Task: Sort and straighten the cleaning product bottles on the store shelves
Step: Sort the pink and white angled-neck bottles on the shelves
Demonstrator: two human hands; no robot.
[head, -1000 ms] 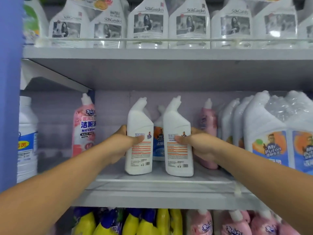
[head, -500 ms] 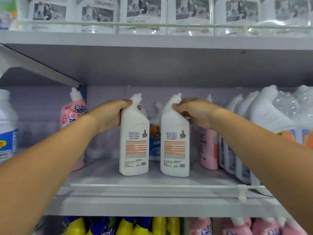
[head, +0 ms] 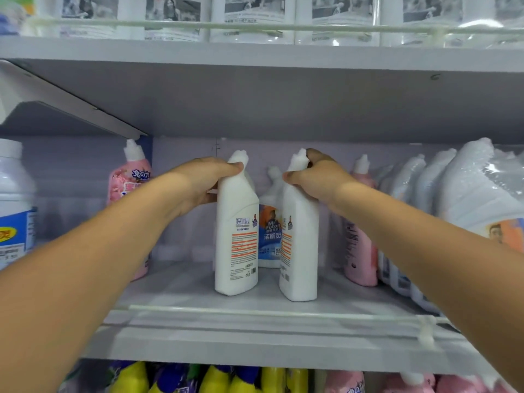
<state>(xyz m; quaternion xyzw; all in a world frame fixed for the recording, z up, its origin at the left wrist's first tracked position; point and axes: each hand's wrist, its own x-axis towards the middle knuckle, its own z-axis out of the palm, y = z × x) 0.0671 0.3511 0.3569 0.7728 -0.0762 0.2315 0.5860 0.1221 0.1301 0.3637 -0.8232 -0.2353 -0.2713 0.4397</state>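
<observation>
On the middle shelf (head: 198, 296), two white bottles (head: 236, 236), one neck gripped in each of two hands (head: 198, 180).

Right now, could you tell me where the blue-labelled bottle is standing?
In the head view, the blue-labelled bottle stands mid-shelf, behind the gap between the two white bottles the hands grip.

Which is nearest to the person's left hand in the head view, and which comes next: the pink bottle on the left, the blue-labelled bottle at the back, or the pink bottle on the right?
From the left hand:
1. Pink bottle on the left, beside the wrist.
2. Blue-labelled bottle at the back, between the two white bottles.
3. Pink bottle on the right, beyond the right arm.
</observation>
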